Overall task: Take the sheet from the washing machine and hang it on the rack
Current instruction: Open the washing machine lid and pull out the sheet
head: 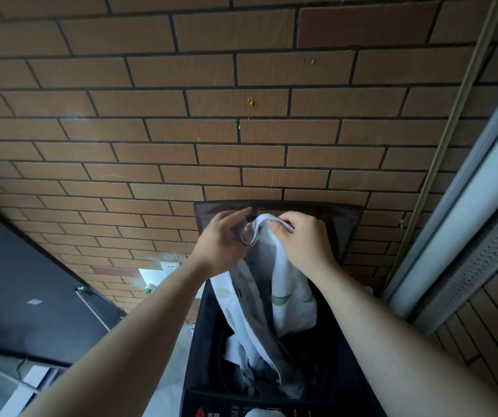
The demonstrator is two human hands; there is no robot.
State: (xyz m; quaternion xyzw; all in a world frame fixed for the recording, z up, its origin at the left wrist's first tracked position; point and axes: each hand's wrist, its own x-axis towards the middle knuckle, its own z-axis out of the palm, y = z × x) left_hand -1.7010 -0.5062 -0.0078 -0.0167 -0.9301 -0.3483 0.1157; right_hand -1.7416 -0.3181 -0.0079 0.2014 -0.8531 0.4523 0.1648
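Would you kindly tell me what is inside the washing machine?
The white, leaf-printed sheet hangs into the washing machine, its top held by left hand and right hand. Folds hide the drum bottom.

Tally at the washing machine (201, 341): two grips, one sheet (289, 296).
There are two grips, the left grip (220, 239) and the right grip (304, 239), and two bare forearms, one behind each. One white sheet with a leaf print is in view. There is one black washing machine with one lid (350, 224) standing open, one brick wall (181, 130), one white wall socket (168, 267) and one pale frame (452, 236) at the right.
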